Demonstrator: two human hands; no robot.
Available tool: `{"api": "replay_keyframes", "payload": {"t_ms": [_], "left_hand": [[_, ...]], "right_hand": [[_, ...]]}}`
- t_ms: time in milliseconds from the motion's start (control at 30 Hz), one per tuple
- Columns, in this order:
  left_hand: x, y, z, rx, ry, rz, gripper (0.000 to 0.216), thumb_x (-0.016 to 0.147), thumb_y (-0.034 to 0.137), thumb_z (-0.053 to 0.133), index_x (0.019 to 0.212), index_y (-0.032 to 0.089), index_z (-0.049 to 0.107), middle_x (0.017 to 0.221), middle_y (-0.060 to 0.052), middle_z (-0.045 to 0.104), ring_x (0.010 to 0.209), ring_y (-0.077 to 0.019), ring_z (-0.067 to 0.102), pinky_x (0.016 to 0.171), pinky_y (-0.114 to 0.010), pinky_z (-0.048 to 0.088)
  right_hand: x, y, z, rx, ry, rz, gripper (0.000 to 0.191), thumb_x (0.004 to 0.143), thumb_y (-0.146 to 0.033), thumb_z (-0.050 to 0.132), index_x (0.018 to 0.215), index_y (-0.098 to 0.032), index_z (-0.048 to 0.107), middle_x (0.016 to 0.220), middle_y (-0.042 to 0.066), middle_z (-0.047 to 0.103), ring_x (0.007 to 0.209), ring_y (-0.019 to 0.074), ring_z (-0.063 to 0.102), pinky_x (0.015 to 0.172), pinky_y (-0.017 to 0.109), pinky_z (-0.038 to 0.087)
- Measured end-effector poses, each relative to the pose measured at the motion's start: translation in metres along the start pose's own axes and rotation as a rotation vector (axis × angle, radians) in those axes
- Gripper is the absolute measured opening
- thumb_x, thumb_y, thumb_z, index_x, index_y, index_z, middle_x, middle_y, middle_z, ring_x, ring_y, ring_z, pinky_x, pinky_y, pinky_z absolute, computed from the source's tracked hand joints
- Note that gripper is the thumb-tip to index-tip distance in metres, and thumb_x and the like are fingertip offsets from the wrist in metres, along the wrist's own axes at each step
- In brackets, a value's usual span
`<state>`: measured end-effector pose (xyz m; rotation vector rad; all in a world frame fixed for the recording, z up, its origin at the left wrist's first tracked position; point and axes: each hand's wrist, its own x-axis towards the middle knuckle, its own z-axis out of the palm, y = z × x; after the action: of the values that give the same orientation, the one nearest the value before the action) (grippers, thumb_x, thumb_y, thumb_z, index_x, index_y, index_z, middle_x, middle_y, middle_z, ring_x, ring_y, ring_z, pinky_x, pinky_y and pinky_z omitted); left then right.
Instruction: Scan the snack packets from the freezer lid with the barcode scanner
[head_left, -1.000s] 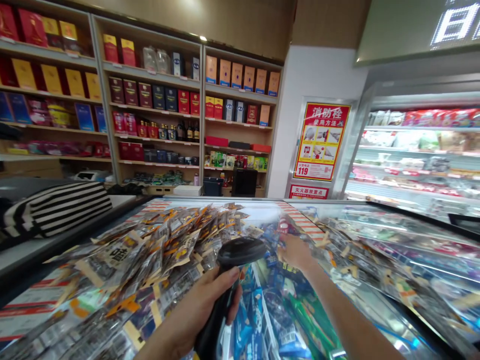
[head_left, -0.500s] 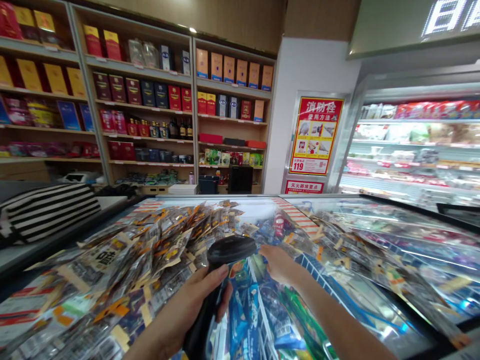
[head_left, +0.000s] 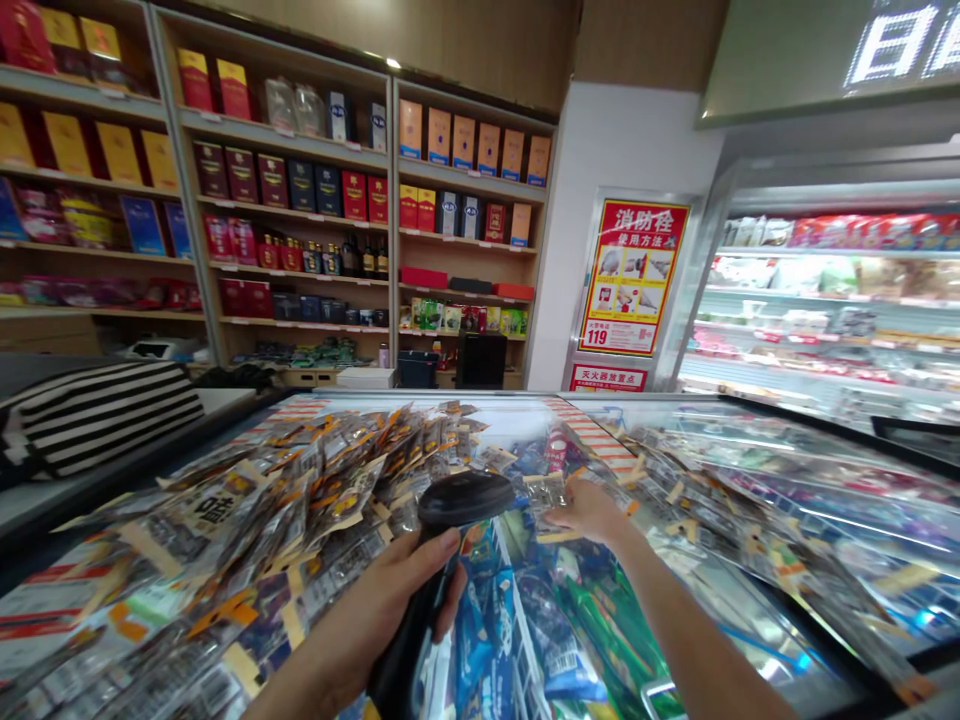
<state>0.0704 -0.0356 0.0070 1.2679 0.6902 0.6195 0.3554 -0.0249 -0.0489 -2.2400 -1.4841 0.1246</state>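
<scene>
Head view: "消防栓 使用方法" and "119" can be read on the red-and-yellow rectangular poster. The black plastic handheld scanner is wrapped by curled fingers of the left hand. Between nearly closed fingers of the right hand, a clear, tan-edged plastic packet is pinched above shiny green plastic packages; since half a second ago, that hand has been moved farther from the scanner.

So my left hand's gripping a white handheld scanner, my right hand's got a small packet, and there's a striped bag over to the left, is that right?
Not quite: the handheld scanner is black, not white, as the head view shows. Your left hand does grip it, your right hand has a small packet, and the striped bag is over to the left.
</scene>
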Motion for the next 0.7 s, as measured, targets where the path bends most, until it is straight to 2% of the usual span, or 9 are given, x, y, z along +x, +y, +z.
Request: {"api": "replay_keyframes", "payload": {"t_ms": [133,200,333,700], "left_hand": [[-0.001,0.001,0.001,0.020,-0.016,0.011,0.032,0.073,0.044,0.045,0.064,0.014,0.052,0.055,-0.001,0.054,0.043,-0.0072,0.043,0.045,-0.020,0.034],[-0.002,0.001,0.001,0.002,-0.006,0.012,0.030,0.072,0.043,0.046,0.067,0.014,0.054,0.055,-0.001,0.054,0.043,-0.0073,0.043,0.044,-0.020,0.034],[-0.004,0.001,0.001,-0.041,-0.012,0.004,0.030,0.072,0.043,0.047,0.064,0.015,0.053,0.055,-0.001,0.054,0.043,-0.0074,0.044,0.044,-0.019,0.034],[-0.003,0.001,0.001,-0.050,-0.030,0.027,0.030,0.073,0.042,0.047,0.064,0.014,0.053,0.054,-0.001,0.053,0.043,-0.0077,0.044,0.044,-0.020,0.035]], "right_hand": [[0.009,-0.005,0.017,0.537,0.207,-0.021,0.037,0.059,-0.029,0.053,0.093,-0.016,0.049,0.076,0.003,0.062,0.067,0.0167,0.056,0.058,0.026,0.039],[0.011,-0.006,0.020,0.692,0.282,-0.066,0.040,0.060,-0.028,0.052,0.098,-0.016,0.048,0.079,0.002,0.062,0.070,0.0167,0.056,0.062,0.027,0.040],[0.008,-0.009,0.022,0.736,0.312,-0.075,0.028,0.060,-0.030,0.051,0.084,-0.016,0.055,0.073,0.001,0.061,0.068,0.0169,0.054,0.063,0.026,0.039],[0.004,-0.015,0.026,0.767,0.306,-0.125,0.026,0.062,-0.030,0.051,0.084,-0.016,0.055,0.070,0.000,0.059,0.066,0.0164,0.053,0.061,0.025,0.040]]}}
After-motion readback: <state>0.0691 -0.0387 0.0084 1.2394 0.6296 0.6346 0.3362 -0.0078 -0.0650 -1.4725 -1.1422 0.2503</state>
